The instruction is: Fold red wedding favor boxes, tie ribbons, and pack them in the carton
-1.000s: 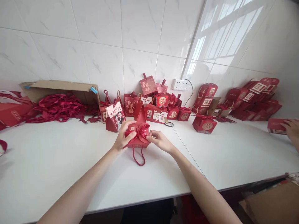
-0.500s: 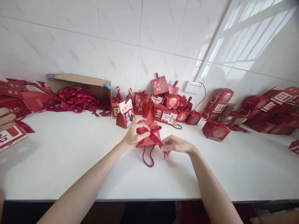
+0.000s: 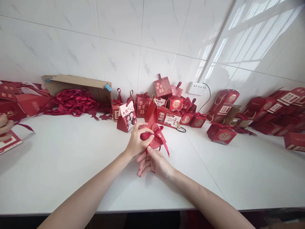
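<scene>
A small red gift box (image 3: 154,144) lies on the white table in front of me, tied with a dark red satin ribbon (image 3: 157,133) in a bow. My left hand (image 3: 139,140) pinches the left side of the bow. Just below it, my right hand (image 3: 156,162) has its thumb at a hanging end of the ribbon by the box's near edge, the other fingers loosely curled. Another ribbon tail hangs free to the right. My right hand mostly hides the box's rope handle.
A pink-and-red gift box (image 3: 127,117) stands just behind. Several red gift boxes (image 3: 175,103) crowd the wall. A cardboard box (image 3: 78,81) holds loose red ribbons (image 3: 73,101). More boxes (image 3: 221,135) sit at right. Another person's hand (image 3: 6,127) works at far left.
My right hand has let go of the right ribbon tail and moved left, under my left hand, to the other end. My left hand stays on the bow.
</scene>
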### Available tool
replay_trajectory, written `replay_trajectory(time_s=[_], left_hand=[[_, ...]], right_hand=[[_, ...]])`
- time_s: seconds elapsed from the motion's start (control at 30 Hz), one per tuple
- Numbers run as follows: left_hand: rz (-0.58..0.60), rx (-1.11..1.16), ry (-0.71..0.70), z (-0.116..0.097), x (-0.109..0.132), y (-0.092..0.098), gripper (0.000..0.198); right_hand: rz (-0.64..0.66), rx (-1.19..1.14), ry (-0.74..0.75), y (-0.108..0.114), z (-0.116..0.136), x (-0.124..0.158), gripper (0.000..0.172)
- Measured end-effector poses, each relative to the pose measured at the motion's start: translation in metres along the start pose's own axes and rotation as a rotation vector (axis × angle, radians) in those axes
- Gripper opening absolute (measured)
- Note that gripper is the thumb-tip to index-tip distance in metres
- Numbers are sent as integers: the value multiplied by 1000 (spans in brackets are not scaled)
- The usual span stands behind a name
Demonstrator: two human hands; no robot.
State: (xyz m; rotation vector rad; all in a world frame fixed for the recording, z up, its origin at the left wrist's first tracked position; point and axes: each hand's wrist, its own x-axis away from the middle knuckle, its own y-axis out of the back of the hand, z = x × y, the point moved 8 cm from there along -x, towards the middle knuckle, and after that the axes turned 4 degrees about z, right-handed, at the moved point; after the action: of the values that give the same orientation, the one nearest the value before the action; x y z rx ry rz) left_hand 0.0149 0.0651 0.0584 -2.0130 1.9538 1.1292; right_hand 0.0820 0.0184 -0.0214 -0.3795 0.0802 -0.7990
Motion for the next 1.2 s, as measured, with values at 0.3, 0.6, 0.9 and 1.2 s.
replay_trajectory(time_s=[0.3,0.6,0.9,1.2], left_hand=[[84,-33,-61,-9,0,-3,14],[195,98,151,-1,-3,-9,8],[242,93,84,-6,-2,-13,13],[240,144,46,-6,-3,-12,12]], right_hand=[[1,129,43,-2,-3,-5,62],[61,257,30,-15,-3,-9,74],[140,328,40,-17,-5,-10,74],[137,484,63,-18,-8,-13,81]])
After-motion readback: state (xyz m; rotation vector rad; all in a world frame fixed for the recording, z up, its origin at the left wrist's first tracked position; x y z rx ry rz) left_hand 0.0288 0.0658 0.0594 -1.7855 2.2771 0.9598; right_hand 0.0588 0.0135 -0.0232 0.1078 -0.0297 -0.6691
